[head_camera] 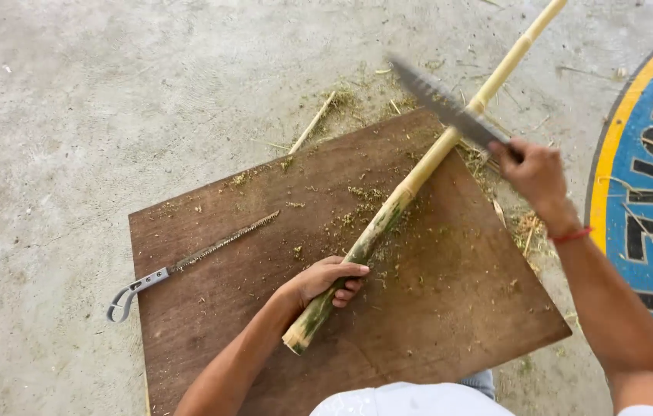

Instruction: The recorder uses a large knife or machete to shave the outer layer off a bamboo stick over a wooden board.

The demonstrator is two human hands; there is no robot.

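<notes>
Below, two hands [326, 281] grip one bamboo pole [419, 173], one knife [450, 112]

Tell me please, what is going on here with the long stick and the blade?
A person is working on a bamboo pole that lies slanted across a brown wooden board on a concrete floor. The left hand grips the pole near its thick, greenish lower end. The right hand holds a large knife raised over the pole's upper part; the blade is blurred. Bamboo shavings lie scattered on the board. A narrow saw with a metal handle lies on the board's left side, untouched.
</notes>
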